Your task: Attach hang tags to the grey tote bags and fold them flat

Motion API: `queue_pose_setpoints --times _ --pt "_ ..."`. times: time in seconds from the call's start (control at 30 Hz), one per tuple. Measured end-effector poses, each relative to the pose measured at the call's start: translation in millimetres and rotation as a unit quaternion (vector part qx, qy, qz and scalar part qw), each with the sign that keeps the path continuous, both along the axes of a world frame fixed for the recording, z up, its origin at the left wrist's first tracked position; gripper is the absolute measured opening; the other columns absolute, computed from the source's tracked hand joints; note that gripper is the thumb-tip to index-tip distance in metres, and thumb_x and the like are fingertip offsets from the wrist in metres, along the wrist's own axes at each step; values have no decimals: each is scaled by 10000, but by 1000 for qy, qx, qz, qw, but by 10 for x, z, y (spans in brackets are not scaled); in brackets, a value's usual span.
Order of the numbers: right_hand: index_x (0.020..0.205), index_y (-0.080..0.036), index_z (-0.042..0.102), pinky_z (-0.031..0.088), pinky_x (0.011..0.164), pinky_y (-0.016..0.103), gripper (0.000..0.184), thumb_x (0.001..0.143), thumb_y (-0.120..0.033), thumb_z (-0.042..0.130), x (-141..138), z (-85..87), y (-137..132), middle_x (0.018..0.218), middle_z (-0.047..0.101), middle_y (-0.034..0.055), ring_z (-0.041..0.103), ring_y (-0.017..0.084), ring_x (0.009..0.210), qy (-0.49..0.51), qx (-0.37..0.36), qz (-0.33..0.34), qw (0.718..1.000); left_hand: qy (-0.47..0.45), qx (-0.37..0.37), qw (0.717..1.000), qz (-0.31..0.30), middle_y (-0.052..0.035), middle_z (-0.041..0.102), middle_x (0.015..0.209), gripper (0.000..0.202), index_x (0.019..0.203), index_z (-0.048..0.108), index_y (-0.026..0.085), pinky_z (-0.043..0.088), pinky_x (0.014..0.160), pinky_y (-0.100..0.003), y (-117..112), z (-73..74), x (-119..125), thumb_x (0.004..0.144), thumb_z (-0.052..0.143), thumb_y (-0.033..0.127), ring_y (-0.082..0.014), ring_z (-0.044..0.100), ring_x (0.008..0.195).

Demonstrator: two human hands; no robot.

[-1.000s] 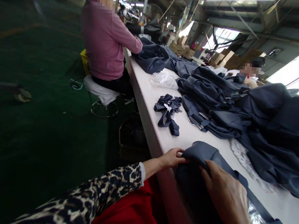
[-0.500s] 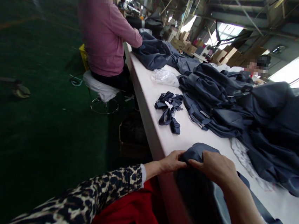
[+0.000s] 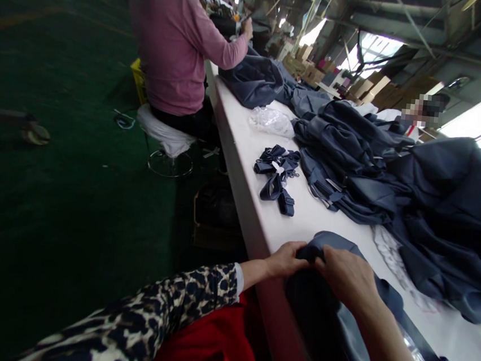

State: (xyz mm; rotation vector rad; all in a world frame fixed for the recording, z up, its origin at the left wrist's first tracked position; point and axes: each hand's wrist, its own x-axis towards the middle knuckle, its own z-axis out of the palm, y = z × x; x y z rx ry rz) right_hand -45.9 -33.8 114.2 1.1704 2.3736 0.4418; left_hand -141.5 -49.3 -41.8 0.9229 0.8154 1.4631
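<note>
At the near edge of the white table (image 3: 241, 175), my left hand (image 3: 286, 260) pinches the rim of a dark navy bag (image 3: 351, 327). My right hand (image 3: 347, 273) is closed on the same rim, close beside the left, with its thumb towards the left fingers. The bag hangs partly over the edge, its dark side turned to me. Part of it is hidden by my right forearm. Beyond my hands lies a bundle of navy webbing straps (image 3: 276, 170) with buckles and clips.
A large heap of navy bags (image 3: 353, 157) covers the table's right side. Clear plastic bags (image 3: 271, 121) lie behind the straps. A co-worker in a pink top (image 3: 177, 44) sits on a covered stool (image 3: 164, 130) at the left. Another person (image 3: 425, 113) is behind the heap.
My hands still grip the bag's rim, the right fingers shifted slightly along it. The co-worker in pink has raised a hand off the dark fabric. The view has shifted slightly.
</note>
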Motion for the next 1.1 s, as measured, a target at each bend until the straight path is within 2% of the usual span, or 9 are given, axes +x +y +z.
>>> queue_pose_setpoints --times 0.17,0.27,0.4,0.5,0.6,0.7,0.93,1.03,1.1 --pt "914 -218 623 334 559 306 298 960 -440 430 99 -70 53 813 704 90 689 269 764 42 -22 -26 999 -13 -15 1000 -5 -1 633 796 222 958 669 128 446 679 -249 -52 -23 32 737 651 140 -144 570 715" --pt "839 -237 581 338 569 309 349 958 -491 373 304 -162 102 689 648 41 647 231 666 142 -80 -31 986 -4 -27 1000 15 -2 629 793 213 927 669 131 444 681 -244 -91 -45 36 730 601 90 -141 565 723" --pt "834 -237 582 427 639 297 393 942 -533 347 611 -458 34 690 634 14 630 195 674 381 -172 -39 907 15 -42 997 64 -7 629 837 202 923 650 135 444 745 -250 -105 -61 106 751 567 72 -147 560 799" --pt "981 -221 622 474 763 306 353 925 -499 412 705 -780 -130 883 686 45 657 205 845 519 -129 -47 844 36 -53 995 72 -4 632 847 227 941 645 138 439 774 -255 -85 -53 80 764 530 56 -143 554 812" --pt "1042 -209 627 482 818 326 340 939 -461 424 696 -1035 -271 939 667 60 635 209 893 579 -61 -30 812 67 -54 996 21 10 635 791 233 877 661 130 441 749 -249 -43 -31 -89 690 576 20 -139 555 769" --pt "1093 -210 617 477 857 341 312 979 -403 400 677 -1155 -317 988 626 70 606 205 923 576 -41 -6 817 97 -50 994 -25 33 607 694 168 758 656 124 436 703 -241 3 -5 -255 626 646 22 -130 537 697" --pt "1282 -239 592 421 950 445 371 1007 -295 349 620 -1301 -339 1253 612 106 527 266 1150 486 68 47 870 123 -84 988 26 23 594 704 139 780 632 130 441 730 -237 7 6 -194 701 551 50 -127 550 722" --pt "1405 -256 507 385 1010 437 444 1007 -226 312 599 -1313 -370 1419 538 92 459 253 1299 446 72 53 890 121 -103 987 0 -8 626 724 129 862 641 127 476 704 -256 -56 49 -227 807 540 183 -146 601 713" --pt "1454 -258 455 362 1042 427 492 995 -181 297 595 -1307 -380 1489 485 79 397 237 1377 422 66 61 902 123 -113 986 -14 -25 638 736 256 932 634 126 491 659 -273 -86 83 -257 894 495 338 -161 622 689"
